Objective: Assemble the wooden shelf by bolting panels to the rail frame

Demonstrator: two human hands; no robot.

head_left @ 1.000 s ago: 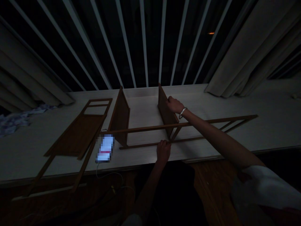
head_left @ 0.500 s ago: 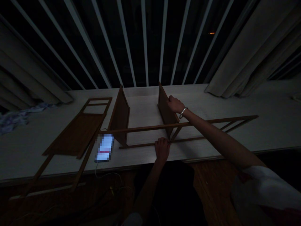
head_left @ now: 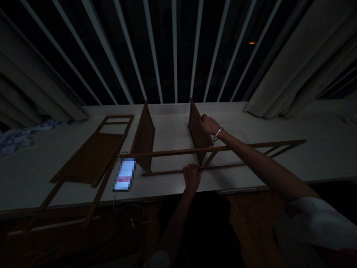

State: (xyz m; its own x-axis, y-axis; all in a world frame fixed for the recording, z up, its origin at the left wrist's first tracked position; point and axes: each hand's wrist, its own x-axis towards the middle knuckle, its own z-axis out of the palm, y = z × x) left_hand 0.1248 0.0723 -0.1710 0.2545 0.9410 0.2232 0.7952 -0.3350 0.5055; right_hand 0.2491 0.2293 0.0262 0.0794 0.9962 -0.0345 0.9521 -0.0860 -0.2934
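Note:
A long brown wooden frame [head_left: 173, 152] lies on its side on a pale ledge, with two wooden panels standing up from it. My left hand [head_left: 192, 176] has its fingers curled over the frame's near rail, close to a crosspiece [head_left: 209, 159]. Farther back, my right hand [head_left: 209, 124], with a silver bangle at the wrist, is closed at the edge of the right panel [head_left: 197, 130]; its fingertips are partly hidden. The left panel [head_left: 142, 136] stands apart from both hands. Dim light blurs the joints.
Another wooden frame with a panel [head_left: 89, 158] lies at the left, its legs over the ledge's front edge. A lit phone [head_left: 125, 174] with a cable lies beside it. White window bars [head_left: 174, 56] and curtains [head_left: 290, 74] stand behind; crumpled cloth [head_left: 16, 140] is far left.
Both hands keep their places on the wooden frame and panel. Only the camera's view has shifted slightly.

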